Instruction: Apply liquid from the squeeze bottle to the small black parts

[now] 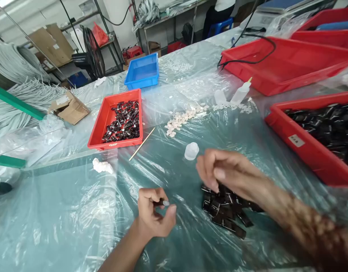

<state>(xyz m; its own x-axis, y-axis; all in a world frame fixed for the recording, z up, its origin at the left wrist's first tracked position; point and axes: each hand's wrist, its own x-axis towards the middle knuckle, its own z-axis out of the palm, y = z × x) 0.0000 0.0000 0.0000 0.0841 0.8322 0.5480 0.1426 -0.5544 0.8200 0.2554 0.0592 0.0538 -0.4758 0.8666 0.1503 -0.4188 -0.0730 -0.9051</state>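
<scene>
2 hands busy here: left hand [155,211] pinching 1 small black part [161,203] just left of the black parts pile [226,211], right hand [221,172] hovering over that pile, fingers loosely curled, can't tell if holding anything.

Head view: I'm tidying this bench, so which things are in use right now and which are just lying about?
In use:
- small black part with a pale tip, pinched in the left hand
- pile of black parts, under the right hand

Lying about:
- blue tray
- cardboard box
- wooden stick
- squeeze bottle
- white wad
</scene>
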